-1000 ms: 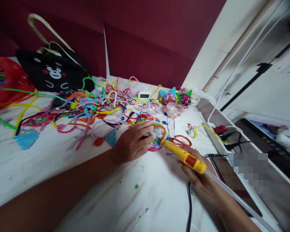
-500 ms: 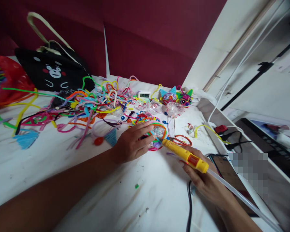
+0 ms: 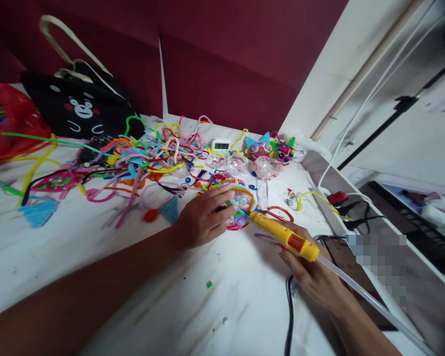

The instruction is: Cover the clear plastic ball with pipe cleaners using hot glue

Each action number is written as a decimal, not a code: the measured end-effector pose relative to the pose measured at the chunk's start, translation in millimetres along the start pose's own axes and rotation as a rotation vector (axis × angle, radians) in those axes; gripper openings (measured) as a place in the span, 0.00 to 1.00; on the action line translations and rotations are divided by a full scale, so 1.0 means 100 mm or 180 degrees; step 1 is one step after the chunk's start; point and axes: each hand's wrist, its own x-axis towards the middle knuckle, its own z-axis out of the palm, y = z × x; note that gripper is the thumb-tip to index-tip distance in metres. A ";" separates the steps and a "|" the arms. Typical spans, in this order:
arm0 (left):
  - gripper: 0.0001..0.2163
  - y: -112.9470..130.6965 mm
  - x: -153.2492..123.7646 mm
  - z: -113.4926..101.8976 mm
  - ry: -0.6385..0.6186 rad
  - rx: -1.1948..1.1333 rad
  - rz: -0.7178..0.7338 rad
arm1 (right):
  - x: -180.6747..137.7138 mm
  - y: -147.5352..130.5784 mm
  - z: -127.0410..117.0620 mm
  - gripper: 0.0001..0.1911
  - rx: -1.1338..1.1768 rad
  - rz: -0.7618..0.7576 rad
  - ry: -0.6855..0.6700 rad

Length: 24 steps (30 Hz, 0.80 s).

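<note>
My left hand has its fingers closed on the near-left side of a round craft piece, a clear shell edged with orange and green pipe cleaner. Those fingers hide part of the piece. A yellow hot glue gun is gripped in my right hand, its nozzle at the near edge of the piece; whether the tip touches cannot be made out. From the gun's back end a long translucent glue stick slants down to the right. Scissors with orange handles lie just behind the gun.
Tangled pipe cleaners spread across the left and back. Two decorated animal heads, clear shells and a small digital timer stand behind. A phone, black cable and raised ledge are at right.
Both hands keep their grips, and the glue gun's nozzle stays at the craft piece's near edge. The view has shifted very slightly.
</note>
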 end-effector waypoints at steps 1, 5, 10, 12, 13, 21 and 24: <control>0.15 0.00 0.00 0.00 0.0007 0.0003 -0.0001 | 0.00 0.01 0.01 0.19 0.0021 0.0019 -0.0036; 0.15 0.01 0.00 0.01 0.0025 -0.0006 0.0035 | -0.01 0.02 0.04 0.19 -0.0002 0.0051 -0.0104; 0.16 0.00 0.00 0.00 0.0025 -0.0012 0.0038 | -0.01 0.00 0.04 0.19 -0.0080 0.0021 -0.0060; 0.16 0.00 0.01 0.00 0.0034 -0.0033 0.0023 | 0.00 -0.01 0.03 0.19 -0.0108 0.0036 -0.0034; 0.16 0.00 0.01 0.00 0.0044 -0.0046 0.0023 | 0.00 -0.01 0.02 0.19 -0.0104 0.0037 -0.0026; 0.15 0.00 0.00 0.01 0.0056 -0.0063 0.0022 | -0.02 0.01 0.01 0.16 -0.0092 0.0100 0.0088; 0.15 0.00 0.00 0.00 0.0068 -0.0059 0.0030 | -0.04 0.03 0.01 0.17 -0.0117 0.0047 0.0086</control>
